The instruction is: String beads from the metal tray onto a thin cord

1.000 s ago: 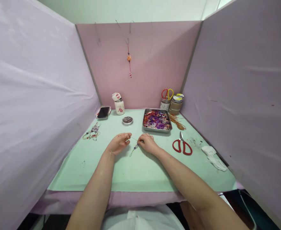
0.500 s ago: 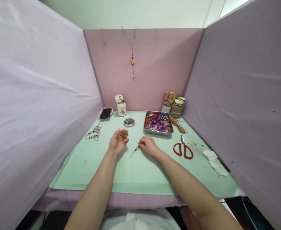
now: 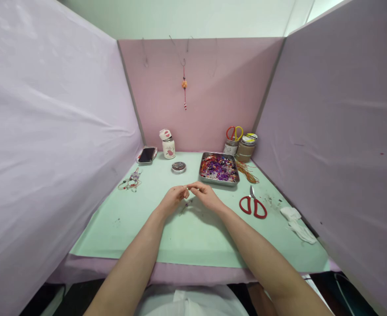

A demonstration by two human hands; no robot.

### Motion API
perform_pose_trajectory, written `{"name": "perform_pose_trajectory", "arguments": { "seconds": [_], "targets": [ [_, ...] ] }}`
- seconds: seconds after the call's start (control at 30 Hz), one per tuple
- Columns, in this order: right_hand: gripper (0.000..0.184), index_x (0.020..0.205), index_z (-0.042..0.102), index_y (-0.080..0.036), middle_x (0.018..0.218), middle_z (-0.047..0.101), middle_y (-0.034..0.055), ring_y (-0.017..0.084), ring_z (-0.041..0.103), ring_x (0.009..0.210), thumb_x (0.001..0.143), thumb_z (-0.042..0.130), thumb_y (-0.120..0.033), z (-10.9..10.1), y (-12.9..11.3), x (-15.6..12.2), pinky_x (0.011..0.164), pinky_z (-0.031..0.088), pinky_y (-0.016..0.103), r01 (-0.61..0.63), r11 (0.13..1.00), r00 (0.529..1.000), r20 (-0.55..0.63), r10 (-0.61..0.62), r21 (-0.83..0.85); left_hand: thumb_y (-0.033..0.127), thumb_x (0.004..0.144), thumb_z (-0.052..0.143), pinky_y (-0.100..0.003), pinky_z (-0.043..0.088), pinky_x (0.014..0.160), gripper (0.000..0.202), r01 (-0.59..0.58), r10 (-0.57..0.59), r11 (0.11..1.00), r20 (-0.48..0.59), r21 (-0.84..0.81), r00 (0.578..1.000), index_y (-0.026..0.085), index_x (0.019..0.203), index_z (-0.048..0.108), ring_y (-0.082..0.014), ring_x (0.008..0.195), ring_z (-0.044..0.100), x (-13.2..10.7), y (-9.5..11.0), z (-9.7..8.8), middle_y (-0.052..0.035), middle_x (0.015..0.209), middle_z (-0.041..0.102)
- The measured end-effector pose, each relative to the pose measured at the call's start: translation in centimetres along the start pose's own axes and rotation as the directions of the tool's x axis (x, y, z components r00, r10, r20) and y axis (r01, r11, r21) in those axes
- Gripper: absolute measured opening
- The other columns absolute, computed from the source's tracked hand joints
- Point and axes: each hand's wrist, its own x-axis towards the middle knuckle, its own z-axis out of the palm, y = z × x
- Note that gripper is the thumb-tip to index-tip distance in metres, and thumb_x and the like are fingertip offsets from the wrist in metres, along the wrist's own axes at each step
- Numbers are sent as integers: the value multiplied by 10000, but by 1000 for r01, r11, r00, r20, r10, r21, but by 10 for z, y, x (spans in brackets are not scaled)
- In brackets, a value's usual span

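Note:
In front of me my left hand (image 3: pixel 174 198) and my right hand (image 3: pixel 207 195) meet fingertip to fingertip, a little above the mat. Both are closed in a pinch. A thin beaded cord (image 3: pixel 186 205) with small dark purple beads and a loop at its lower end hangs or lies just beneath the fingers. Its upper thread runs up to the pinched fingertips, where it is mostly hidden. A tiny pale spot shows between the fingertips, too small to name.
Behind my hands a metal tray (image 3: pixel 218 182) holds many coloured beads. Red-handled scissors (image 3: pixel 260 209) lie at right, beyond them a white cloth (image 3: pixel 298 224). A small round tin (image 3: pixel 179 167), a white jar (image 3: pixel 168 149), a phone (image 3: pixel 147 155) and finished beaded cords (image 3: pixel 130 181) sit left.
My left hand has moved right and closed, so that its fingertips now meet those of my right hand. The thread stretched between the hands before is no longer visible. The right hand has lifted slightly.

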Motion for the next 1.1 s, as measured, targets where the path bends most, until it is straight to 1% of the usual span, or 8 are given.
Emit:
{"name": "perform_pose_trajectory", "arguments": {
  "seconds": [0.23,0.47,0.67,0.77,0.83,0.9,1.0,1.1],
  "targets": [
    [172,817,688,-193,788,667,11,149,589,752,745,650,-345,2,1,0,797,449,318,-100,978,992,-60,113,181,491,799,554,-287,350,639,422,52,-52,999,8,3,999,184,513,509,-139,602,418,0,-1,3,-11,564,462],
    [186,722,626,-195,706,611,-7,127,530,664,738,644,-379,3,-3,0,686,442,276,-99,984,986,-121,117,149,526,787,576,-276,366,627,453,69,-71,997,-43,-42,997,186,495,505,-133,587,419,2,-4,1,-7,555,454],
    [184,726,670,-186,783,554,15,130,501,699,739,645,-368,2,1,1,665,417,264,-26,1000,978,-210,23,-10,375,750,659,-250,416,767,199,-68,101,992,-334,111,937,179,724,638,-155,853,551,4,-4,-1,-52,865,637],
    [176,760,703,-189,827,508,18,114,463,669,734,653,-356,3,4,2,644,409,258,-22,997,977,-214,7,-69,403,761,661,-263,435,811,231,-87,91,996,-251,25,964,190,831,604,-151,886,589,2,-3,8,-46,906,649],
    [173,768,704,-190,845,494,19,110,456,664,737,649,-350,4,5,3,646,415,259,-38,996,975,-222,19,-81,445,768,649,-258,452,704,280,2,-13,997,-144,-79,989,193,850,561,-129,719,584,0,-3,14,-21,769,626],
    [171,762,695,-190,850,501,22,117,475,687,743,644,-353,4,4,3,662,424,263,-57,995,970,-240,35,-88,468,772,638,-207,379,532,304,86,-96,990,-84,-115,992,193,847,535,-85,525,474,-1,-3,18,23,626,548],
    [162,742,669,-189,834,528,22,129,504,721,752,630,-346,3,3,2,684,430,268,-72,992,964,-260,44,-100,435,737,685,-170,227,436,304,113,-123,990,-113,-89,986,180,817,542,-45,453,333,-1,-4,18,60,572,445],
    [137,720,648,-183,805,542,17,133,519,733,753,602,-307,2,3,2,693,428,265,-76,990,967,-252,45,-116,383,676,744,-173,213,432,296,87,-89,996,-169,-20,982,155,767,579,-31,460,314,0,-4,16,59,584,423]
  ]
}}
